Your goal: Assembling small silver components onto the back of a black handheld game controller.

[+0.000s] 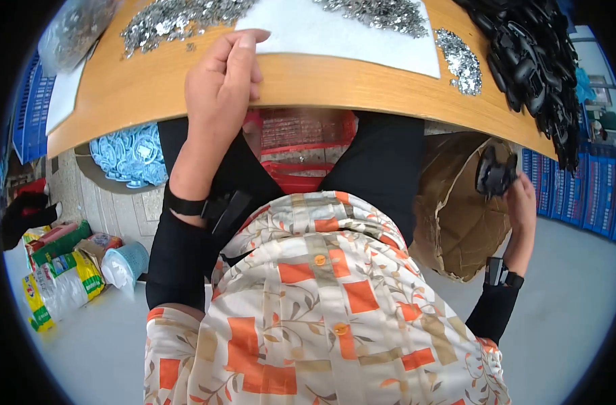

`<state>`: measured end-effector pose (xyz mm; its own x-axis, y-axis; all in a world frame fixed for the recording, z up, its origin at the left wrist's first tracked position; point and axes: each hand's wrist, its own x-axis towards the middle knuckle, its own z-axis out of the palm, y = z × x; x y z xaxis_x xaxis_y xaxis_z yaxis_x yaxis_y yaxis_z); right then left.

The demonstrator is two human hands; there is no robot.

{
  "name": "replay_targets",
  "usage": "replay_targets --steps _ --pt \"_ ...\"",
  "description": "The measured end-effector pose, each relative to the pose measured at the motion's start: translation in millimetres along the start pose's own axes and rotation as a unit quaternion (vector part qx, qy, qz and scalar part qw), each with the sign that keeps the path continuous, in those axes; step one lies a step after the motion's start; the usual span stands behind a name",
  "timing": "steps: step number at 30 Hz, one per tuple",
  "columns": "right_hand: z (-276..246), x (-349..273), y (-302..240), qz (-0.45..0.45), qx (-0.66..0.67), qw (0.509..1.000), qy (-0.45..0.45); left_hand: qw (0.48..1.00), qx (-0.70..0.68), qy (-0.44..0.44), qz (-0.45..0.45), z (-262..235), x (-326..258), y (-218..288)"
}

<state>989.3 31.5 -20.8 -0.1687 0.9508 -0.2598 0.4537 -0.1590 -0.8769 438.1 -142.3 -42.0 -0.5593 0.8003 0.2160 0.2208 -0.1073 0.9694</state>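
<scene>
My right hand (522, 201) is out at the right, closed on the edge of a black plastic part (495, 175). That part is above the opening of a brown cardboard box (456, 229). My left hand (221, 88) rests over the front edge of the wooden table (308, 81), its fingers curled together. What lies inside those fingers, if anything, is hidden. Beyond it are a white sheet (301, 44) and a pile of small shiny metal pieces (186, 19). A heap of black plastic parts (530, 74) covers the table's right end.
More metal pieces lie in a second pile (382, 15) and a small patch (460, 61). Under the table stand a container of light blue plastic parts (129, 156) and a red-edged bag (308, 131). Blue crates (581, 192) are at the right, plastic packages (62, 287) at the lower left.
</scene>
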Motion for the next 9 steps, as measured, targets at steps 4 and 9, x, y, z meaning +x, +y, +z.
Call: replay_targets --steps 4,9 --pt "-79 -27 119 0.153 -0.069 0.979 0.111 0.986 0.118 0.034 0.110 0 -6 -12" --pt "-142 5 238 0.081 -0.223 0.938 0.253 0.988 0.074 0.054 0.125 6 -6 -10"
